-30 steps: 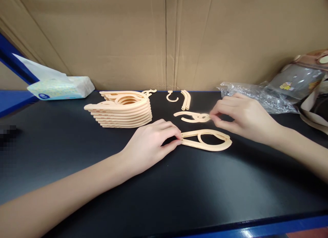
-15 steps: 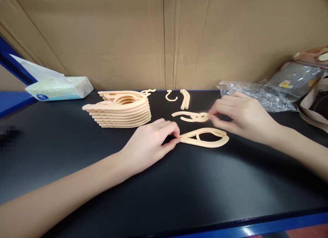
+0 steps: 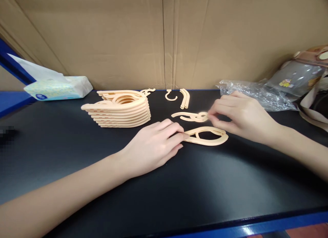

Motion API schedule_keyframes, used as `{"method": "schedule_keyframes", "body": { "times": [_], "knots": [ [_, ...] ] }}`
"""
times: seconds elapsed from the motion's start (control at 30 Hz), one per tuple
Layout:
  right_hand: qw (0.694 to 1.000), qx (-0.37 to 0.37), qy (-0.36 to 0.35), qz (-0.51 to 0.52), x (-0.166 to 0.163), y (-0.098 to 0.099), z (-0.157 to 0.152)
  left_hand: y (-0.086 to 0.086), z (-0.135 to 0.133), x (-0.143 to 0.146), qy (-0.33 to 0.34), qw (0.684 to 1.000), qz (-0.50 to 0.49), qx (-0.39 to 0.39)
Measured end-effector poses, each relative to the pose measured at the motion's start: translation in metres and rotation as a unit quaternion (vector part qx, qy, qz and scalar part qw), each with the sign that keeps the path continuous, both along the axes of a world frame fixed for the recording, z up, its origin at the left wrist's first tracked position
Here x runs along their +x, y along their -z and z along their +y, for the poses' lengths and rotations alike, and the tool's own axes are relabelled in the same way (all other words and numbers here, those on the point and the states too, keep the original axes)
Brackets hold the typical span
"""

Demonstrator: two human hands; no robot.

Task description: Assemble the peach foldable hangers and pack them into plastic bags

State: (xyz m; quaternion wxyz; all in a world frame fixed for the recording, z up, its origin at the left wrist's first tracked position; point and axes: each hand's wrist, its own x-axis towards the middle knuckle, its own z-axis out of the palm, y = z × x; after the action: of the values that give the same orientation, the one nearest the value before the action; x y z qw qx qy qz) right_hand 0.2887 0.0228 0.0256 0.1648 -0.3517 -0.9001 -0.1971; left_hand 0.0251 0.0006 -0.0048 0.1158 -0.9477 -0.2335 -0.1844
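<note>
1. Two hands rest on the black table (image 3: 77,156). At the far left, a tissue pack (image 3: 57,87) and a stack of hangers (image 3: 120,110) lie well apart from both.
2. The left hand (image 3: 153,145), fingers nearly straight, lightly pinches the narrow left end of the loop piece (image 3: 208,140). The long axis of this piece runs rightward, away from that hand.
3. Just behind lies the hooked piece (image 3: 191,117), also lengthwise left to right.
4. The right hand (image 3: 241,116), the nearer one to the hooked piece, grips its right end between thumb and forefinger.
5. A plastic bag (image 3: 256,94) sits behind the right hand.
</note>
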Motion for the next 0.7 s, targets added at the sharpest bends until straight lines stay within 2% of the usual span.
{"method": "schedule_keyframes", "body": {
  "times": [0.13,0.37,0.53,0.7],
  "knots": [
    [1.0,-0.002,0.0,-0.002,0.0003,0.0005,-0.0003,-0.0023,-0.0012,0.001,-0.008,0.999,0.036,0.014],
    [1.0,0.0,-0.001,-0.004,-0.0001,0.0004,-0.0004,-0.002,-0.0025,0.0013,-0.017,0.999,0.04,-0.013],
    [1.0,0.003,0.001,-0.005,-0.0001,0.0004,-0.0004,0.0006,-0.0011,0.0008,-0.014,0.998,-0.013,-0.058],
    [1.0,0.01,-0.001,-0.005,-0.0004,0.0002,-0.0006,0.0015,0.0033,-0.0008,-0.05,0.991,-0.069,-0.105]
  ]
}}
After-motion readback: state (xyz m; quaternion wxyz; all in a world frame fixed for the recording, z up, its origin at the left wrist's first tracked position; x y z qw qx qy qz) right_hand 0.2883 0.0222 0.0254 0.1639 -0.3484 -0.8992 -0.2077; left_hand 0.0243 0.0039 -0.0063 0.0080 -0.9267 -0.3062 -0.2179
